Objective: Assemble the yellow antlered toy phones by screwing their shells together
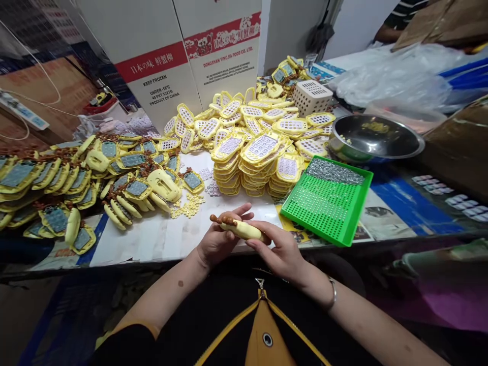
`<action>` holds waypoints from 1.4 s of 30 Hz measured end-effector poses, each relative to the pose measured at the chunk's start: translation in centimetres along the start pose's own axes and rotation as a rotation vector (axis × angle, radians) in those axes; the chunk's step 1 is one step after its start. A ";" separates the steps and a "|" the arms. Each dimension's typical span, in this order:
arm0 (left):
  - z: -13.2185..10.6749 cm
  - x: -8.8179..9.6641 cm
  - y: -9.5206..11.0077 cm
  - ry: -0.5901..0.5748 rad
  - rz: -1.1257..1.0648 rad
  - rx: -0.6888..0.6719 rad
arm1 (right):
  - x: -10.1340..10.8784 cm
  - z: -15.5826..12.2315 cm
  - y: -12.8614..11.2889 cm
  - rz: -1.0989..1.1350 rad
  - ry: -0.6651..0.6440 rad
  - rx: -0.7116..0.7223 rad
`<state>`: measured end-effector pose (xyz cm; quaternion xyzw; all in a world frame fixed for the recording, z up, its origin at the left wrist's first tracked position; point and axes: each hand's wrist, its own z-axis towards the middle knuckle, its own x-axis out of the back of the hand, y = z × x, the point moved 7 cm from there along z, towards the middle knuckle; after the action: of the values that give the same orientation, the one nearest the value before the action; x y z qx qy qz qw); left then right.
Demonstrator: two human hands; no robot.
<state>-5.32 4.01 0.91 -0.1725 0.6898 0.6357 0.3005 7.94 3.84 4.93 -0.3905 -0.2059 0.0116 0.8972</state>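
Note:
A yellow plastic toy phone casing with brown knobs [247, 230] is held between my two hands above the table's front edge. My left hand [219, 243] is closed round its brown-knobbed end. The fingers and thumb of my right hand [280, 249] grip the other, plain yellow end. Just beyond stand stacks of yellow casing halves with lilac keypads [263, 150]. To the left, small yellow pieces [189, 206] lie loose beside casings with grey circuit boards [193, 180]. What the inside of the held casing contains is hidden.
A green perforated tray [328, 203] holding small metal screws [334, 170] is at right, with a steel bowl [375, 137] behind it. White cartons [183, 56] stand at the back. Many boarded casings [57, 178] fill the left. A person's arm [389, 33] shows far right.

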 end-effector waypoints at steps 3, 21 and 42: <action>-0.4 -0.3 0.0 0.014 -0.024 0.004 | 0.0 -0.1 -0.8 -0.022 -0.022 0.024; -1.7 -2.6 2.8 0.236 0.810 -0.301 | -4.5 -4.3 6.2 0.921 0.132 -0.793; -1.7 -2.3 3.2 0.126 0.883 -0.386 | -6.6 -5.4 6.9 0.957 0.124 -0.869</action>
<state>-5.93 2.42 4.87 0.0461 0.5835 0.8070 -0.0779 4.93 3.70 -5.63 -0.7664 0.0571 0.3034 0.5633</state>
